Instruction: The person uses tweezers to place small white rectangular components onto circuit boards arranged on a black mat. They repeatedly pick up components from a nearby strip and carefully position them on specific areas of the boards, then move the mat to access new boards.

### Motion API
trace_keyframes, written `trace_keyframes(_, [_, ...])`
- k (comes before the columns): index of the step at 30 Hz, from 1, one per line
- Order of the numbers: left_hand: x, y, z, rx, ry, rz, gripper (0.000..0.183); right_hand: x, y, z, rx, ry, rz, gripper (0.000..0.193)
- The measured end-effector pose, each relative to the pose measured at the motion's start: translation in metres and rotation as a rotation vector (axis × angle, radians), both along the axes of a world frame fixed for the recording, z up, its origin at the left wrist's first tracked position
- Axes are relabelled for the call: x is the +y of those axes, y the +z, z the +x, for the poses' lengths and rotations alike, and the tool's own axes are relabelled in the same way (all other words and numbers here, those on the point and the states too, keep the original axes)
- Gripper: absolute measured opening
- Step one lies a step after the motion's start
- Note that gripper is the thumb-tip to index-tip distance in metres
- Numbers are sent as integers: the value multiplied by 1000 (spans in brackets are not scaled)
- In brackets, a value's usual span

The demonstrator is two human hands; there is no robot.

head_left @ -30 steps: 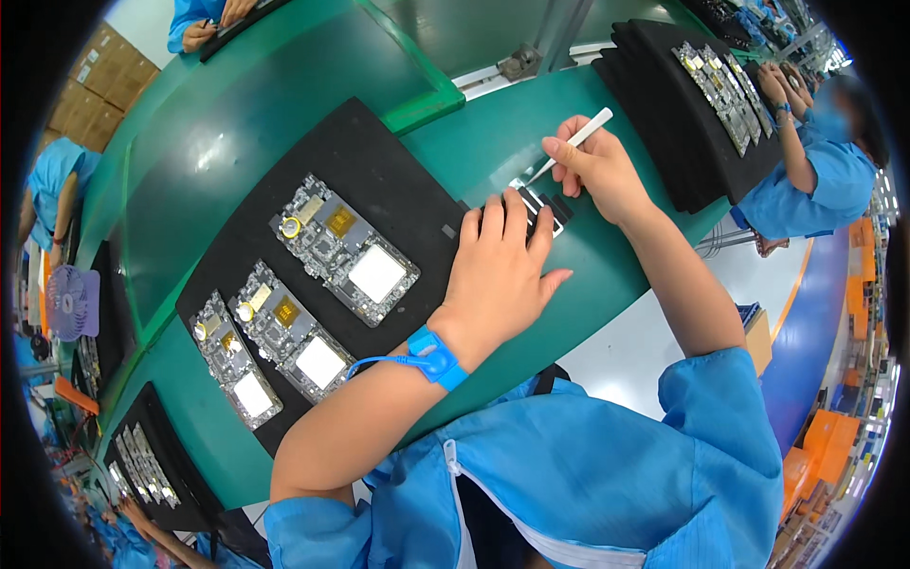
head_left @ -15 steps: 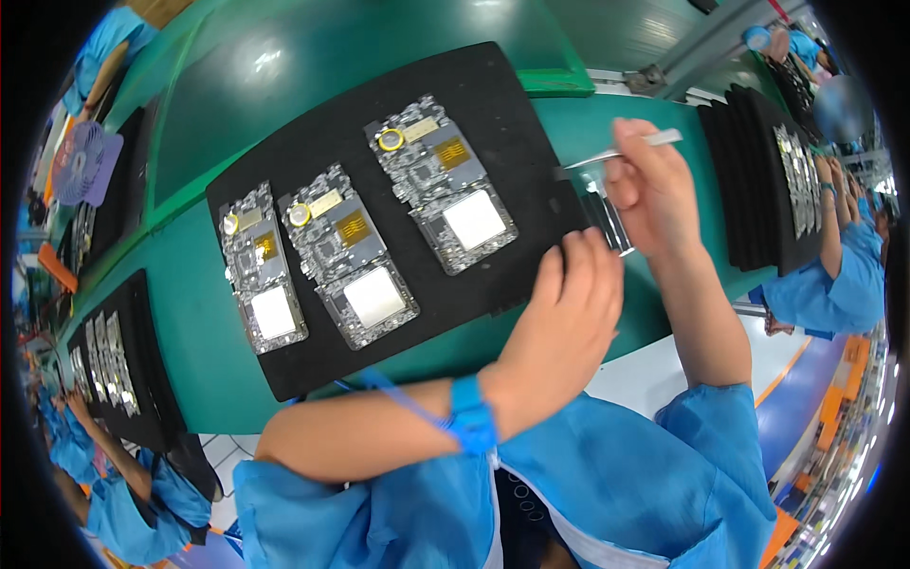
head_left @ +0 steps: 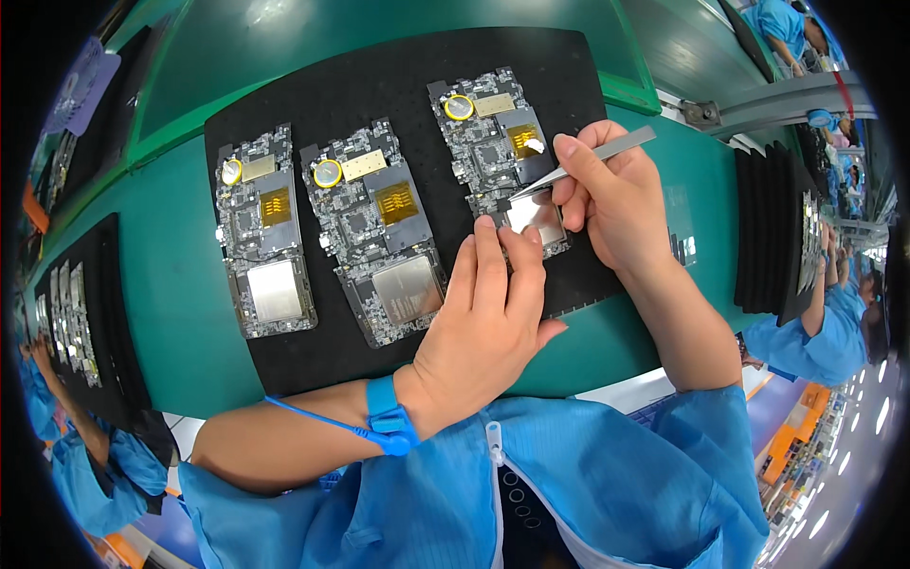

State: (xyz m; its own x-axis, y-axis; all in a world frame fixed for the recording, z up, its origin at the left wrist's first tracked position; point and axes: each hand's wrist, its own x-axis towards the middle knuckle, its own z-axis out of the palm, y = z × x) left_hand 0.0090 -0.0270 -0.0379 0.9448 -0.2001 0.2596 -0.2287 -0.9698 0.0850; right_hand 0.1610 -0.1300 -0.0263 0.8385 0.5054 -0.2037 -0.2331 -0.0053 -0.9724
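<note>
Head view: a bare left hand (head_left: 482, 327) and a bare right hand (head_left: 621, 213) meet over a long grey circuit board (head_left: 483, 142).
The left hand, wearing a bright blue wrist strap (head_left: 384, 406), lies palm down, its fingers extended and slightly spread, pinching nothing; the fingertips are at the board's lower part, presumably to steady it, though exact contact is unclear. The right hand pinches slim silver metal tweezers (head_left: 621, 145) slantwise, probably so the tips can reach the edge of the square silver metal cover (head_left: 537, 220) from the side. The board is rightmost of three on a flat black mat (head_left: 379, 90), apart from a similar middle board (head_left: 360, 223) and left board (head_left: 261, 213), likely for separate access. The mat perhaps cushions them from the green tabletop (head_left: 161, 313). Farther right is a black mat stack (head_left: 763, 218).
</note>
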Motion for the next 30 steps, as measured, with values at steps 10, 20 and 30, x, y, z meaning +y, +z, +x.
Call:
trace_keyframes(10, [1, -1, 2, 2, -5, 13, 78, 0, 1, 4, 23, 16, -24, 25])
trace_keyframes(20, [0, -1, 1, 1, 1, 22, 76, 1, 3, 7, 58, 36, -43, 24])
trace_keyframes(30, [0, -1, 1, -15, 13, 49, 75, 1, 0, 7, 39, 40, -26, 24])
